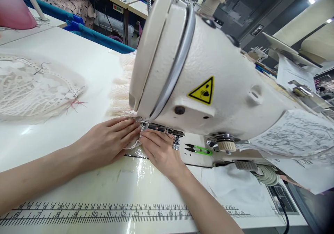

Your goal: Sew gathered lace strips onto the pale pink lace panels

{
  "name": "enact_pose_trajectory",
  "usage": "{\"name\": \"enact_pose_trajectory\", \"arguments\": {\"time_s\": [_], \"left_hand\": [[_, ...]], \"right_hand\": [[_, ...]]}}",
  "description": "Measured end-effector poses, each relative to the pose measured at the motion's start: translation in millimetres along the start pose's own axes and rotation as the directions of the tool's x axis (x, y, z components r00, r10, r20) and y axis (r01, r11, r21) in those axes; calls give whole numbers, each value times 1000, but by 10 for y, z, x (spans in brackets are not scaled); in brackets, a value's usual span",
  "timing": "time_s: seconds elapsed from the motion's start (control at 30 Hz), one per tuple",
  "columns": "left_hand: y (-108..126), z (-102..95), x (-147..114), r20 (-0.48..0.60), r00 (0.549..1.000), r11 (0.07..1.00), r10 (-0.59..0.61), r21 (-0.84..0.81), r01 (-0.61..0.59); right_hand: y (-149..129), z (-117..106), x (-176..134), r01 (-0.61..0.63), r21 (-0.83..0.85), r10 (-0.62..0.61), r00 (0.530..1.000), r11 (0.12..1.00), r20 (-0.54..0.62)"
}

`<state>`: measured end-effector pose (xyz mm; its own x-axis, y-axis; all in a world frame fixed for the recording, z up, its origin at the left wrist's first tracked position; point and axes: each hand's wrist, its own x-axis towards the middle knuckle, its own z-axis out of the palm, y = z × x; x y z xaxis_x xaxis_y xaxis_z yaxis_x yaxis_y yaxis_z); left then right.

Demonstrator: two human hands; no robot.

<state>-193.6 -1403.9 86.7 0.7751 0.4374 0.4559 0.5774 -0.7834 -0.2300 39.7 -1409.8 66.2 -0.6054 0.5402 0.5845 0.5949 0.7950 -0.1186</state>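
At the needle area of a white sewing machine [167,60], both hands work low under the machine head. My left hand [112,138] lies with its fingers stretched out on pale lace fabric [122,95], fingertips beside the presser area. My right hand [160,150] rests just right of it, fingers extended towards the same spot and partly behind the metal thread guides. A small edge of the lace shows between the two hands. The needle and presser foot are mostly hidden by the machine head and my fingers.
Green-handled thread snips [199,150] lie on the machine bed to the right. A lace piece with loose threads [36,88] is on the table at left. A printed ruler [104,215] runs along the front edge. Papers [292,133] hang at right.
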Motion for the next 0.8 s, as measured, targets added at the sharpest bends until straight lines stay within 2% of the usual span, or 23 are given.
{"name": "enact_pose_trajectory", "arguments": {"time_s": [0.3,0.5,0.67,0.8], "left_hand": [[23,8,23,-23,1000,1000,-8,-11,8],[41,25,6,38,998,998,-45,-45,47],[56,115,-60,31,993,987,-116,-111,119],[69,138,-78,48,992,991,-114,-66,117]], "right_hand": [[18,-65,0,-51,-19,51,998,999,40],[20,-95,1,-67,-104,68,998,992,3],[18,-87,-8,-107,-147,111,994,983,17],[11,-89,7,-121,-116,121,993,986,-3]]}}
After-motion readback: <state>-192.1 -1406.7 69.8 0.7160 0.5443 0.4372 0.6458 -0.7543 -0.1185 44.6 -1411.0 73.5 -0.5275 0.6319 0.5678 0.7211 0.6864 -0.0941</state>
